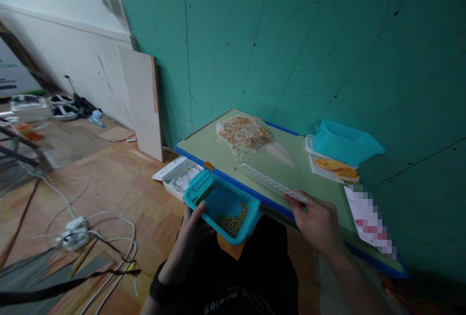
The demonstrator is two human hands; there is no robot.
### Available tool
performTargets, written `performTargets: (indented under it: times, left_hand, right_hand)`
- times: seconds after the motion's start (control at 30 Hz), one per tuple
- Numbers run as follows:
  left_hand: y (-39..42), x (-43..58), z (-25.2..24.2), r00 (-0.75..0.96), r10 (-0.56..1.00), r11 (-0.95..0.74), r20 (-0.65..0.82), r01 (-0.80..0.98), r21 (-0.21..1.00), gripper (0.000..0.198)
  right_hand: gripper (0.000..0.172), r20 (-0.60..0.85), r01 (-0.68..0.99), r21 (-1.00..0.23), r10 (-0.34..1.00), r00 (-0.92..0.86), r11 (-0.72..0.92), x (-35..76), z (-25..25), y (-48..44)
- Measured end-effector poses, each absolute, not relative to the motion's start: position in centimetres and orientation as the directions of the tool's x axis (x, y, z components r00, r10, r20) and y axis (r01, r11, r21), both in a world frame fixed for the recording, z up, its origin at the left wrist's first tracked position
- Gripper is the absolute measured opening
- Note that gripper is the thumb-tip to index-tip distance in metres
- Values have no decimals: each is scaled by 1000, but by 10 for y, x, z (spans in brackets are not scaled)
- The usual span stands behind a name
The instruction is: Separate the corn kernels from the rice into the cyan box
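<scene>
Two hands at work — the left hand [194,220] grips one teal container [223,206] with beans in it, held just below the desk [214,147] edge; the right hand [316,220] pinches one white ruler [271,184] lying on the desk. One bean-and-rice pile [249,135] sits toward the green wall — bare desk lies between.
</scene>
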State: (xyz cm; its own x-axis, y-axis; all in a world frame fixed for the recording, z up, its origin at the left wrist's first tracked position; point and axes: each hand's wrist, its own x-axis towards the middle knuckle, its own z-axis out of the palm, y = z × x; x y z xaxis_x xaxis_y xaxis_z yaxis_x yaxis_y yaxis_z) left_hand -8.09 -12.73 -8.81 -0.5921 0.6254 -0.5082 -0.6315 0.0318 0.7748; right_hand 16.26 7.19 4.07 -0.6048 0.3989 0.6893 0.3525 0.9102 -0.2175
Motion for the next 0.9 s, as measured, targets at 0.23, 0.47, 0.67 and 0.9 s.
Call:
performTargets:
  times: [0.23,0.47,0.67,0.9]
  left_hand:
    - [-131,-88,-84,-607,614,19,-505,-628,778,82]
    - [-135,-105,-96,-602,599,-20,-528,-670,742,101]
    - [-135,-110,-96,-578,593,-19,-560,-706,708,93]
    - [-134,-116,-112,-587,593,2,-551,-683,730,94]
  right_hand:
    - [36,597,476,-246,519,-612,844,145,29,97]
    - [30,565,343,-286,446,-694,895,133,31,78]
    - [28,594,305,-330,447,-669,893,129,30,76]
    - [20,535,514,-327,604,-591,793,80,52,153]
